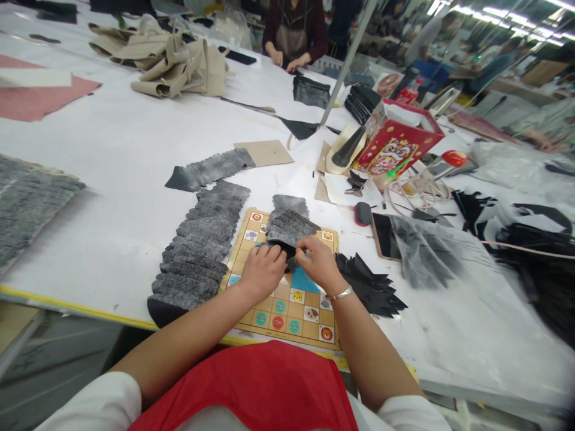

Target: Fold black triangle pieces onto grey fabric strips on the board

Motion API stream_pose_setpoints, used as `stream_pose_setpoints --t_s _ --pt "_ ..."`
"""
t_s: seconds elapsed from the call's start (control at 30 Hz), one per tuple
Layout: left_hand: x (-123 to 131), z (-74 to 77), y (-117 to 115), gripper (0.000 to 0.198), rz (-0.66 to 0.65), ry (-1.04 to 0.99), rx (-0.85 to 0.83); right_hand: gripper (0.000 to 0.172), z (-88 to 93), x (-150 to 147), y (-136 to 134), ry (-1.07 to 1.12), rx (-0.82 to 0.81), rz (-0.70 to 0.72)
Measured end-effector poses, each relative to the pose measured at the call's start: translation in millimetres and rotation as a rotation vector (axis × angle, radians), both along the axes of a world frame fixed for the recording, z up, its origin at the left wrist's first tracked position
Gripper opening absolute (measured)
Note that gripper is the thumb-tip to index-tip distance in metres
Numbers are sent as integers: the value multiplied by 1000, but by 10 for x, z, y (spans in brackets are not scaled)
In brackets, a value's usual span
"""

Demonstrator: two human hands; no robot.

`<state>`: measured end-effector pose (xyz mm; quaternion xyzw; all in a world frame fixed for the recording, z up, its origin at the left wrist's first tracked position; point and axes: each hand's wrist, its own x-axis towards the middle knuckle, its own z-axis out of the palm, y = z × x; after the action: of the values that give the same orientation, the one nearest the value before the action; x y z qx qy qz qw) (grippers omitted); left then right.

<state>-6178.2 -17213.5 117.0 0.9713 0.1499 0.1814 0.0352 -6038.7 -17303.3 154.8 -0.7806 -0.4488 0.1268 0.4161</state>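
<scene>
Both hands meet over a game board [269, 293] printed with animal pictures. Between them is a small black leather-like piece [284, 245] with a grey fuzzy back. My left hand [265, 269] has its fingers closed on the near left edge of this piece. On its right edge, my right hand [314, 256] pinches with thumb and fingers. Just beyond lie more overlapped grey pieces [294, 224]. A long fanned row of grey pieces [197, 239] runs along the board's left side. To the right of my right wrist lies a fan of black pointed pieces [371, 287].
A red box [395, 137], a phone [385, 236] under clear plastic and a small black-and-red case [363, 214] stand or lie to the right. Beige material [179, 63] is heaped at the back left. A slanted metal pole [348, 60] rises mid-table. Across the table, another person [294, 30] works.
</scene>
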Motion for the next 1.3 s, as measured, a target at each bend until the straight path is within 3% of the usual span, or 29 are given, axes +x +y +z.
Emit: stream_pose_setpoints --t_s 0.1,0.23,0.37,0.43,0.47,0.53,0.6,0.7,0.77,0.87,0.97,1.07,1.13,1.3 --pt "112 -11 12 18 14 35 -10 5 -30 105 -25 312 155 -85" --pt "158 20 -18 19 13 55 -23 13 -79 403 -168 473 371 -285" --pt "144 44 -38 20 38 92 -41 15 35 620 -465 557 646 -480" --pt "130 39 -34 26 60 88 -69 11 155 558 -655 504 769 -553" --pt "121 33 -29 29 69 82 -88 9 213 469 -748 416 756 -550" --pt "100 16 -12 35 74 54 -133 3 289 189 -907 109 524 -461" --pt "79 -8 11 35 61 6 -187 7 278 -167 -1001 -182 194 -226" --pt "50 -56 47 21 44 -52 -229 11 110 -646 -1024 -349 -126 189" --pt "33 -92 66 21 25 -49 -188 13 -30 -832 -1004 -398 -264 324" --pt "19 -134 83 25 -5 -19 -82 21 -154 -898 -973 -450 -314 311" --pt "21 -127 95 28 22 -16 -19 20 -156 -842 -915 -495 -297 219" --pt "-28 -52 101 31 57 -81 -45 14 -119 -807 -794 -526 -362 193" --pt "-141 10 81 27 39 -133 -82 19 -109 -811 -696 -540 -434 195" --pt "-664 -10 -130 19 -213 -67 -65 21 -112 -805 -518 -579 -568 211"
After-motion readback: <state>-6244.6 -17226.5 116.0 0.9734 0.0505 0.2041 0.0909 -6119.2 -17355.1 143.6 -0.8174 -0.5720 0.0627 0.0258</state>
